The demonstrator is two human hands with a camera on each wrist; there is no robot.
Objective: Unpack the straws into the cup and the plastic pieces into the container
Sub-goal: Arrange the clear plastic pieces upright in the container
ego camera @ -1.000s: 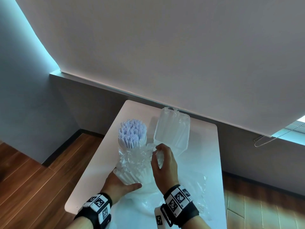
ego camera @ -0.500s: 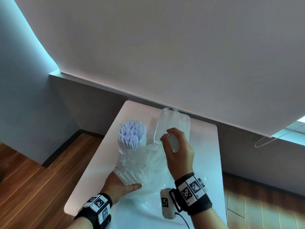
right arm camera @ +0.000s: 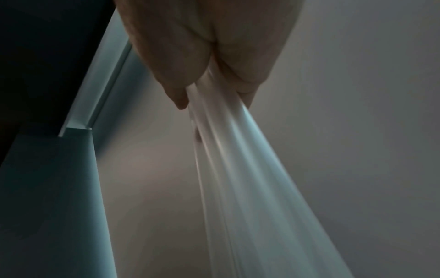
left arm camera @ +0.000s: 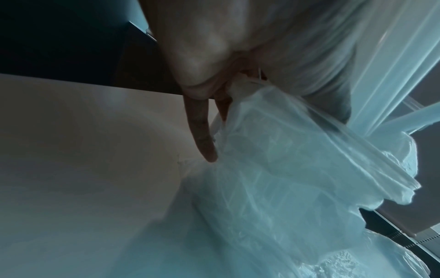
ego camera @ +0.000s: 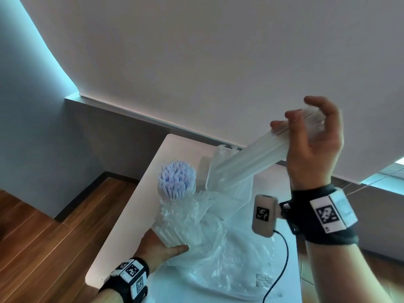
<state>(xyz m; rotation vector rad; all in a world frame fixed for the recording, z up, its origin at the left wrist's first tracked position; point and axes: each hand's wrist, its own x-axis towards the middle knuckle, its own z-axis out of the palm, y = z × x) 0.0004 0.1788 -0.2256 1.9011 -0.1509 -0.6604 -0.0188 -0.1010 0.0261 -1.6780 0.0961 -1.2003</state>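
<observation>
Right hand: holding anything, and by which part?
Yes. The right hand grips a bundle of translucent straws by its upper end, lower end angled toward the bag. The left hand holds the bag's straw pack base.

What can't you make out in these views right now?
- Container: head view, mostly hidden behind the strips that the right hand lifts; contents unreadable.
- Left hand: fingers hidden under the bag.
- Strips' lower ends: right wrist view, blurred and cut off by the frame's edge.

Pale lilac straws [ego camera: 176,182] stand upright, packed in the cup [ego camera: 162,193]. At three o'clock of them, a translucent plastic piece [ego camera: 247,165] slants up — tilted above the clear container [ego camera: 218,162].
</observation>
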